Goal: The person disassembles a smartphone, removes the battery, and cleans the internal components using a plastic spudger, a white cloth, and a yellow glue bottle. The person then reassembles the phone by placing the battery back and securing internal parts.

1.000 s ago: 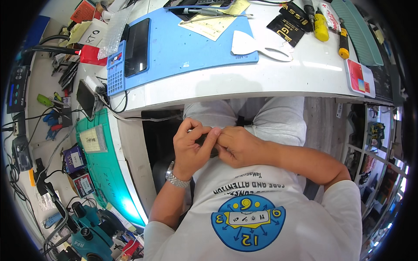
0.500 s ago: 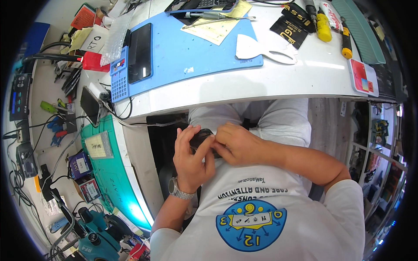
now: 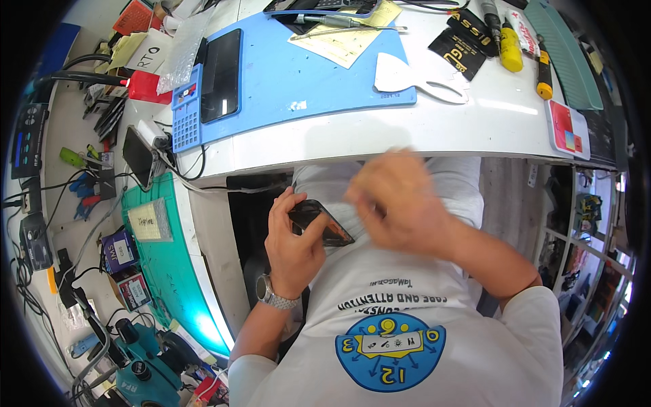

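My left hand [image 3: 296, 241], with a metal-band watch at its wrist, grips a dark, flat, phone-shaped housing [image 3: 339, 235] above my lap. Orange-brown patches show along the part of the housing not covered by my fingers. Apart from it, to the right, my right hand [image 3: 400, 200] is raised near the table's front edge. Motion smears its fingers, so whether anything is between them cannot be seen.
The white table [image 3: 271, 150] carries a blue mat [image 3: 325, 88] with a black phone [image 3: 221, 74], tweezers [image 3: 346, 31] and a white spatula-like tool [image 3: 400, 76]. A yellow bottle [image 3: 510, 49] stands at right. A teal microscope [image 3: 146, 370] and cables are at lower left.
My right hand has pulled away from the housing, up and to the right. More of the housing now shows in my left hand, which keeps its grip.
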Demonstrator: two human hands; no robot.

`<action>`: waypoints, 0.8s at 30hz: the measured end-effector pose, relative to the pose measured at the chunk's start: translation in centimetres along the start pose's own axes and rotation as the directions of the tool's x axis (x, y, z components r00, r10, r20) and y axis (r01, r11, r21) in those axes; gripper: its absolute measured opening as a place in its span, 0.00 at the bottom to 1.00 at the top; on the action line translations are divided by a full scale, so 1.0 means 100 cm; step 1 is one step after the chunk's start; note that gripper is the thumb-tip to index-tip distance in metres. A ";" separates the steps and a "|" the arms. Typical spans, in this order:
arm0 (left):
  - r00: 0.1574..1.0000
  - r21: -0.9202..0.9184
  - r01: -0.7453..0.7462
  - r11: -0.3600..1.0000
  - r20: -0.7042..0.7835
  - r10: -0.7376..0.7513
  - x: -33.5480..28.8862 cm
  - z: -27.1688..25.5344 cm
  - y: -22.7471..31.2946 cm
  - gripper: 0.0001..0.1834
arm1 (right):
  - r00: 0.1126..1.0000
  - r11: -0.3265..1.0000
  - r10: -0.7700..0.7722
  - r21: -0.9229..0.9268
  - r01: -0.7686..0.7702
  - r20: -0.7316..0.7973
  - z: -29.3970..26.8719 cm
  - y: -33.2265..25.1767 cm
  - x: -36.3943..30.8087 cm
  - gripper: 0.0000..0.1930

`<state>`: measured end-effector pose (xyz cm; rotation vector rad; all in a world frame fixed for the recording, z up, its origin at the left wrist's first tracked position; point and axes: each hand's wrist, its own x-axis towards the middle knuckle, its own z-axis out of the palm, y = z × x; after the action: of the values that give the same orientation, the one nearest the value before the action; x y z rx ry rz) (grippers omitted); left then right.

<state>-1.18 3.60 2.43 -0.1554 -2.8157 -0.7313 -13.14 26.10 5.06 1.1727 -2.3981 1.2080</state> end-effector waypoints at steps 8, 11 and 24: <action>0.999 -0.050 -0.032 0.998 -0.042 0.030 -0.004 0.008 0.003 0.24 | 0.947 0.821 0.245 -0.475 -0.316 -0.206 -0.052 0.052 0.023 0.22; 0.999 -0.056 -0.018 0.998 -0.029 0.017 -0.004 0.008 0.003 0.22 | 0.950 0.835 0.222 -0.461 -0.301 -0.218 -0.055 0.056 0.023 0.18; 0.992 -0.156 0.031 0.987 -0.116 -0.049 -0.007 0.008 -0.012 0.12 | 0.972 0.950 0.155 0.244 -0.196 0.179 0.003 -0.028 -0.044 0.14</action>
<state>-0.87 2.97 1.02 -0.0781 -2.6561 -0.9351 -8.11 27.42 4.31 1.1852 -2.5660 1.5829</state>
